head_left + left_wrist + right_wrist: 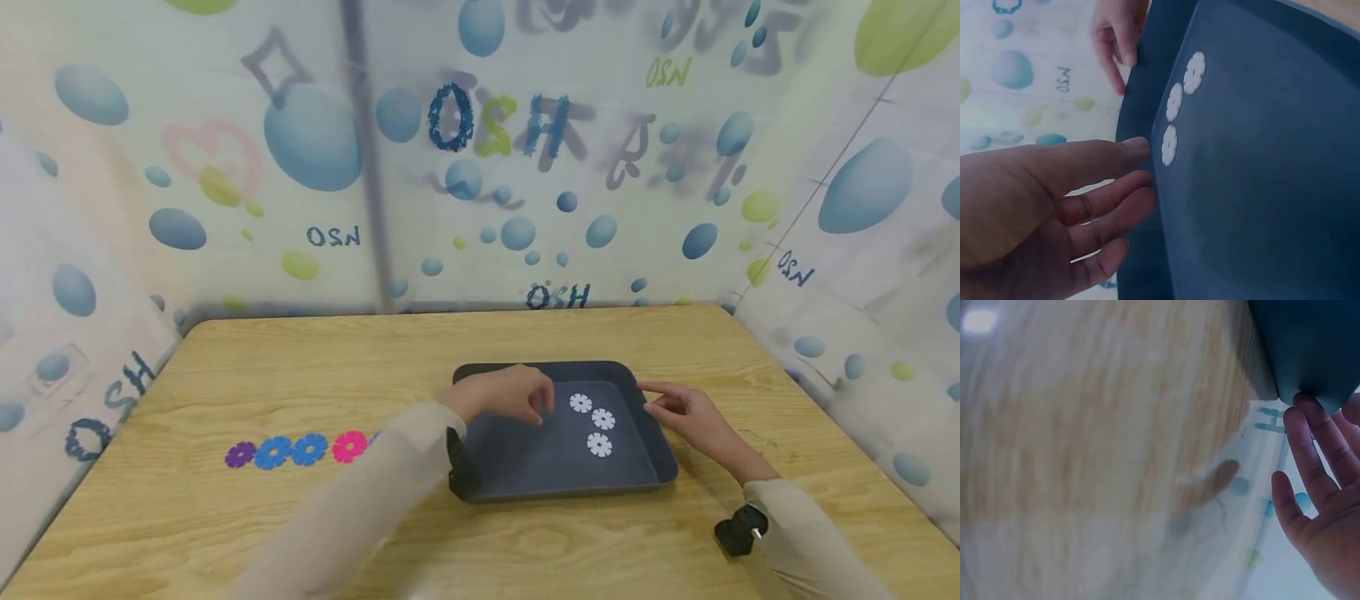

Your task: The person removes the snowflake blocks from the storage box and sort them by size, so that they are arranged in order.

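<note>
A dark grey tray (555, 492) lies on the table with three white notched discs (599, 444) on its floor, toward the right side. My left hand (517, 393) hovers over the tray's left part, left of the discs. Its fingers bend loosely and hold nothing, as the left wrist view shows, where the thumb (1107, 155) stands apart from the fingers. At the tray's right side is my right hand (693, 421), fingertips right at the rim. In the right wrist view, its fingers (1310, 450) reach the tray's outer wall (1307, 350).
Left of the tray, a row of notched discs lies on the wooden table (300, 367): a purple disc (240, 454), two blue discs (309, 449) and a pink disc (349, 447). Another bluish one is partly hidden by my left sleeve (375, 492). Patterned curtains (480, 250) surround the table.
</note>
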{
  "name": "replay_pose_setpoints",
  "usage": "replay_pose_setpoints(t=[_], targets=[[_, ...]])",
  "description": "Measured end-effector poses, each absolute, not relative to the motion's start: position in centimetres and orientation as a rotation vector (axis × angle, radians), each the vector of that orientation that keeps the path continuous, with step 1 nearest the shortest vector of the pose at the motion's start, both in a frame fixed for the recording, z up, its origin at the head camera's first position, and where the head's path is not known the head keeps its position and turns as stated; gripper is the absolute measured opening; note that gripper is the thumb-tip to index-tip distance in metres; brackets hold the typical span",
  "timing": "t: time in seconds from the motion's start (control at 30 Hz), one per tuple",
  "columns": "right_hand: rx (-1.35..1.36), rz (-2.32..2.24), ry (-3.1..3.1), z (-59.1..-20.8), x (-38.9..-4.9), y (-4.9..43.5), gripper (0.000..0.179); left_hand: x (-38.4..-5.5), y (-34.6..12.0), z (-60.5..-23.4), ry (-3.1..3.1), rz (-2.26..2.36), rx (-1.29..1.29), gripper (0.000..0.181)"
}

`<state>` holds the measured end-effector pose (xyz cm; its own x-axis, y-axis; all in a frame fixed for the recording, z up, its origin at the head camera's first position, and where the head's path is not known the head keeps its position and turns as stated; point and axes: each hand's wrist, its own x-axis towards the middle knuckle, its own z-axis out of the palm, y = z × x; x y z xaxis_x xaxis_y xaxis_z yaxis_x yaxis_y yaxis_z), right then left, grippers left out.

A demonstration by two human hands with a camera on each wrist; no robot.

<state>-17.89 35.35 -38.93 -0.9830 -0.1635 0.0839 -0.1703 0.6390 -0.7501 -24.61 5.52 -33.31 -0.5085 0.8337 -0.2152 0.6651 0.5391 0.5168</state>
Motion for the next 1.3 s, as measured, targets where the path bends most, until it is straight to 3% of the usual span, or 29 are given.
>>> replay_pose_setpoints(t=[0.6, 1.3], targets=[[0.298, 1.270, -2.860, -38.8, -18.2, 35.4, 0.042, -24.4, 14.3, -36.1, 2.322, 0.359, 1.256, 0.028], [0.324, 1.267, -2.856, -38.8, -17.9, 35.4, 0.041, -23.8, 15.1, -36.0, 2.356, 0.283, 1.172, 0.021]])
